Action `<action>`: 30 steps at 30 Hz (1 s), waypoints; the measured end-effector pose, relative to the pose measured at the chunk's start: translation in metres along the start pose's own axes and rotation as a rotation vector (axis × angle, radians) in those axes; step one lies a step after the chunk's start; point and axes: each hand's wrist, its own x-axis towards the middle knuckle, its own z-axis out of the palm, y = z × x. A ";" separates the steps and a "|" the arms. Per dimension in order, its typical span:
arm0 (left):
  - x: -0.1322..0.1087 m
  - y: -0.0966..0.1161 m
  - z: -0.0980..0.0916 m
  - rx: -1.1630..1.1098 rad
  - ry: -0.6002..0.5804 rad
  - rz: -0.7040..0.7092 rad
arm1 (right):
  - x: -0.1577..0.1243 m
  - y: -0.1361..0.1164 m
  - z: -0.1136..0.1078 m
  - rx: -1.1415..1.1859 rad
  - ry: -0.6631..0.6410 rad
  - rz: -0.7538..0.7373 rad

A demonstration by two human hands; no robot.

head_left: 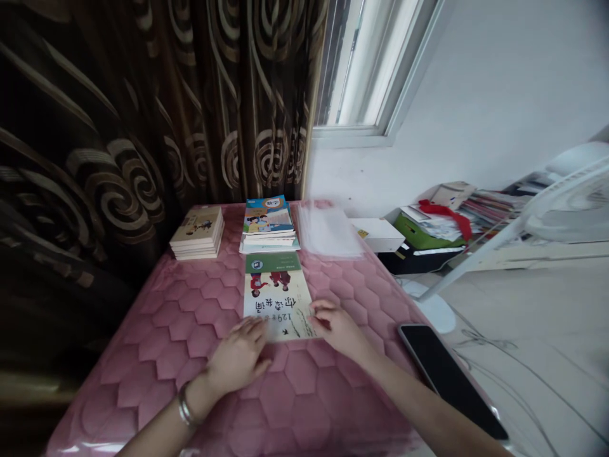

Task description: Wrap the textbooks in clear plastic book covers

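Note:
A booklet with a green band, cartoon figures and upside-down Chinese print lies flat on the pink hexagon-patterned cover. My left hand, with a silver bangle at the wrist, is at the booklet's near left corner; its fingers are stretched out and slightly blurred, the thumb apart. At the near right edge, my right hand touches the booklet with bent fingers, thumb and forefinger apart. Just beyond the booklet stands a stack of blue-covered books.
A stack of tan books stands at the far left, and blurred white sheets lie at the far right. A dark-screened tablet or phone rests along the right edge. Beyond are a white box, a white fan and a patterned curtain.

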 end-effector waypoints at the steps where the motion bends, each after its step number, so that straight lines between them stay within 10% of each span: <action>1: 0.011 0.007 0.001 0.011 -0.037 -0.017 | 0.011 0.001 0.002 -0.022 -0.022 0.015; 9: 0.066 0.036 0.004 0.071 -0.271 0.000 | 0.108 0.015 0.010 -0.310 -0.177 0.107; 15: 0.068 0.040 0.009 0.229 -0.221 0.099 | 0.155 0.021 0.019 -0.335 -0.198 0.225; 24: 0.066 0.055 0.038 0.368 -0.160 0.157 | 0.162 0.020 0.021 -0.388 -0.264 0.251; 30: 0.023 0.054 0.034 0.354 0.020 0.309 | 0.151 0.019 0.016 -0.369 -0.269 0.207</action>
